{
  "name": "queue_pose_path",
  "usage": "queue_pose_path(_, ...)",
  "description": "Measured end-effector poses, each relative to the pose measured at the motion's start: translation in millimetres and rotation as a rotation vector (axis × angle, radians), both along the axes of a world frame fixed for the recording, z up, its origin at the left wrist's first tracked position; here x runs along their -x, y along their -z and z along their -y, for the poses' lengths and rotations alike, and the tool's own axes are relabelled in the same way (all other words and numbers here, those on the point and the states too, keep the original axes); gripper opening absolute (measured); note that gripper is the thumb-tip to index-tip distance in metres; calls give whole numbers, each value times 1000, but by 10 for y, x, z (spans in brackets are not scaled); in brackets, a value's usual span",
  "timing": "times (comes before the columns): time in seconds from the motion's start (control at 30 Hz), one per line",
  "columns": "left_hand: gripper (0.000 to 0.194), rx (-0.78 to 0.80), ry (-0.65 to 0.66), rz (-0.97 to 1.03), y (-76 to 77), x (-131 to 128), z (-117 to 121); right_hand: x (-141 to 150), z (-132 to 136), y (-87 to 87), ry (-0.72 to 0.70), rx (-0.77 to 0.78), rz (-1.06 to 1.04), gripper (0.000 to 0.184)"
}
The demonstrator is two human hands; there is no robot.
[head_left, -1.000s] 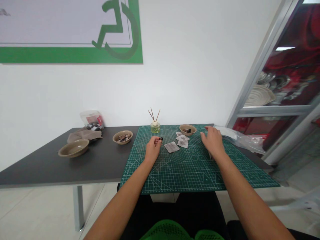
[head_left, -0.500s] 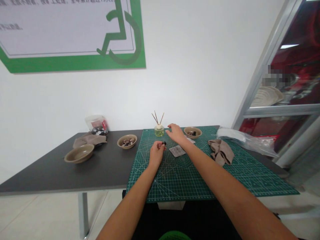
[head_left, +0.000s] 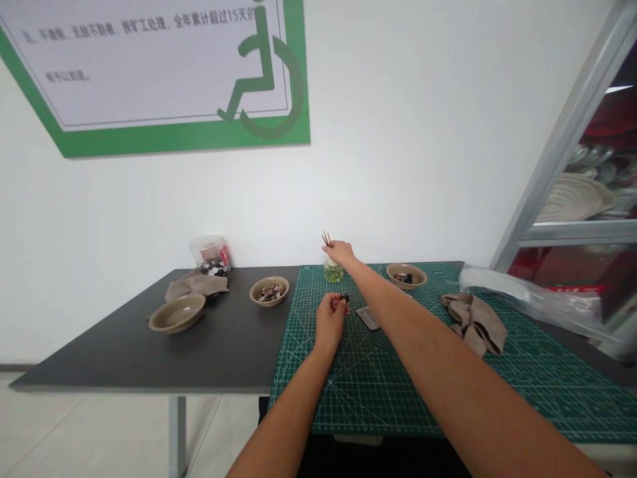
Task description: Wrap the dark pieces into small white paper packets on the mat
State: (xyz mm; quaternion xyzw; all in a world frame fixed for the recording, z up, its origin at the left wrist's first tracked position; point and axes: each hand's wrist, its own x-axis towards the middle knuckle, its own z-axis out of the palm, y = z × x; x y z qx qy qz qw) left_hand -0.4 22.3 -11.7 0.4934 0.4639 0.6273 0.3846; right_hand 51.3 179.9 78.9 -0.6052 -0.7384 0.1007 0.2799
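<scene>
**Dark piece in one hand, sticks in the other**

Through the head camera I see my left hand [head_left: 330,320] nearly closed above the mat [head_left: 358,398], thumb and fingers pinching a small dark piece [head_left: 345,299]. My right hand [head_left: 341,251] reaches across to the bottle [head_left: 333,271], its fingertips drawn together on the thin sticks [head_left: 325,238]. It covers the place where they would meet the neck, so I cannot tell whether they stand in the bottle or are lifted clear.

As I judge it, both pick-ups are made, while piece and sticks remain apart. Left unhandled are the pieces in the right bowl [head_left: 405,287] at the mat's far side, and those in the left bowl [head_left: 269,303] on the bare part of the desk [head_left: 229,352]. A printed paper [head_left: 367,317] lies on the mat, partly hidden, and a bunched cloth [head_left: 475,323] lies to the right; neither is in my grip.
</scene>
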Motion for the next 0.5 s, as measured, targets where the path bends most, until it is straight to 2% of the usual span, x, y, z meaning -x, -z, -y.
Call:
queue_pose_path(0.2,6,15,-12,-26,3,2,-1,-86,60,-104,-17,35,-57,26)
queue_pose_path(0.33,6,1,-37,-11,-14,16,-8,-199,210,-127,52,23,-161,48)
queue_pose_path(0.4,5,25,-70,10,-30,24,-18,-260,389,-147,87,-26,-241,43)
queue_pose_path(0.47,4,46,-90,35,-52,34,-25,-321,702,-177,68,-86,-358,33)
queue_pose_path(0.5,5,42,-89,36,-64,40,-26,-351,917,-193,-54,-86,-614,28)
